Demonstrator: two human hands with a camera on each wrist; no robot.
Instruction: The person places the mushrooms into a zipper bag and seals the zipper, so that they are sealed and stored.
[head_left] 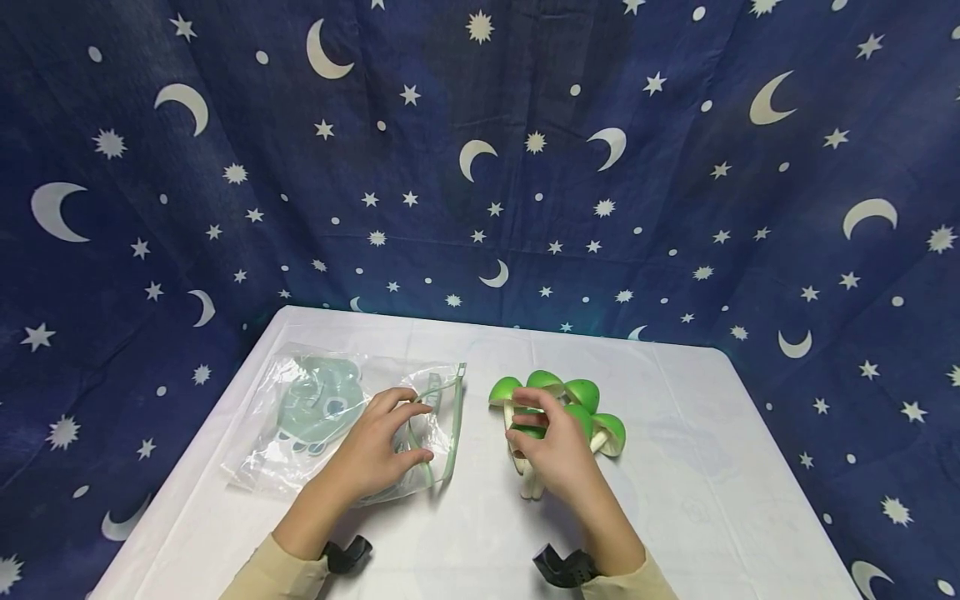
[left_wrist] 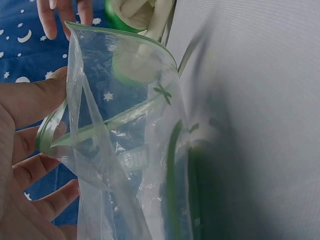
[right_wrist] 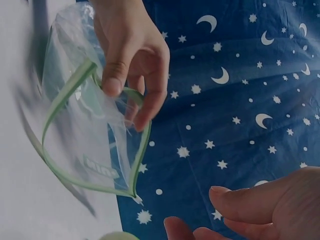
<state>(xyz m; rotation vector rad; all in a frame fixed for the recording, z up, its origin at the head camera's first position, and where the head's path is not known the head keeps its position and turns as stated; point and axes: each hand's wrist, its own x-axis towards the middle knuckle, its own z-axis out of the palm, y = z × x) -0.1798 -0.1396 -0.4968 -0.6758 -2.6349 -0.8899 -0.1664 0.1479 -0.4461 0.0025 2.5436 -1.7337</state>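
A clear zip bag (head_left: 438, 446) with green edging lies on the left side of the table, its mouth turned right and gaping. My left hand (head_left: 375, 454) holds the upper lip of that mouth; the left wrist view shows the bag film (left_wrist: 95, 110) between thumb and fingers. Several toy mushrooms (head_left: 582, 394) with green caps and pale stems lie bunched to the right of the bag. Over them hovers my right hand (head_left: 562, 446), fingers bent loosely and apart, with nothing visible in its grasp in the right wrist view (right_wrist: 265, 205). It hides part of the bunch.
A pale green cartoon print (head_left: 318, 404) shows on the bag's left part. White cloth covers the table (head_left: 697, 483). Behind and at both sides hangs a dark blue curtain (head_left: 420, 275) with moons and stars. Black wrist straps (head_left: 562, 567) sit below both hands.
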